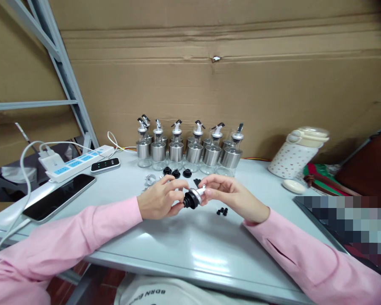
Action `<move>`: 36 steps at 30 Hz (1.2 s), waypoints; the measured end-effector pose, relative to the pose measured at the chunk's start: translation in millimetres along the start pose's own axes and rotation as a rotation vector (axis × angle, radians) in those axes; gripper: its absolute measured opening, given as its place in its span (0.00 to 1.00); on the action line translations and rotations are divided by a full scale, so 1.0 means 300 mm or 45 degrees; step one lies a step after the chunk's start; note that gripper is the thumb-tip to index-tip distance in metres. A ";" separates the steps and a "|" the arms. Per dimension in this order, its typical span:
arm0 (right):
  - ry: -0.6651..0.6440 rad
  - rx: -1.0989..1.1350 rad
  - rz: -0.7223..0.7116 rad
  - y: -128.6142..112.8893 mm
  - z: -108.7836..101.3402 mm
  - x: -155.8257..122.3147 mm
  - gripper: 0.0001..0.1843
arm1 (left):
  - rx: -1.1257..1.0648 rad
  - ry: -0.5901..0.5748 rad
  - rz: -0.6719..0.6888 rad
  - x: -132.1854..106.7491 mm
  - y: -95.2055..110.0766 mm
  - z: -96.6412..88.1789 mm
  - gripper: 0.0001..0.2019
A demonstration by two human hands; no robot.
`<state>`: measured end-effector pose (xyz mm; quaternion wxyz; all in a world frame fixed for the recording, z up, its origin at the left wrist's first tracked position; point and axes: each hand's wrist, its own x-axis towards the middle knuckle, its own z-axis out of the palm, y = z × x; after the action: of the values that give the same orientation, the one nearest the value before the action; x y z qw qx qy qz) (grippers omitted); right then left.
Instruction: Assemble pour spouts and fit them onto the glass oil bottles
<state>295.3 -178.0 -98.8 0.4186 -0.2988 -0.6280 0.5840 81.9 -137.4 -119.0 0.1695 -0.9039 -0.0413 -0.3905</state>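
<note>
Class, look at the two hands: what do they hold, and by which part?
Both hold one bottle pourer: the left hand pinches its black stopper end, the right hand its white spout end.

Table top (190, 254): smooth grey, glossy, throws back lamp glare. Pourer cap (192, 198): matt black plug, bright metal collar, white plastic spout. Bottles (175, 151): clear glass, satin metal sleeves. Cardboard (241, 84) behind: matt brown, creased, one small tear. Pink sleeve (108, 220): soft matt cloth. Phone (59, 196): glossy black face.

Phone (59, 197), power strip (79, 163), spotted jug (296, 154)
</note>
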 end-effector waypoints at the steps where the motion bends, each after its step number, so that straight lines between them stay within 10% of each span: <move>1: -0.007 0.003 0.006 -0.002 0.003 -0.001 0.08 | -0.012 -0.006 0.010 -0.001 -0.001 0.000 0.03; 11: -0.118 0.041 0.120 -0.008 0.012 -0.010 0.09 | -0.283 -0.242 0.098 -0.012 0.008 0.011 0.21; 36: -0.034 -0.060 0.269 -0.010 0.017 -0.012 0.15 | -0.392 -0.442 -0.104 -0.011 0.037 0.011 0.17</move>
<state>292.8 -184.1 -96.5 0.3392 -0.3652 -0.6123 0.6138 84.1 -146.6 -126.6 0.0043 -0.9703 -0.0464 -0.2374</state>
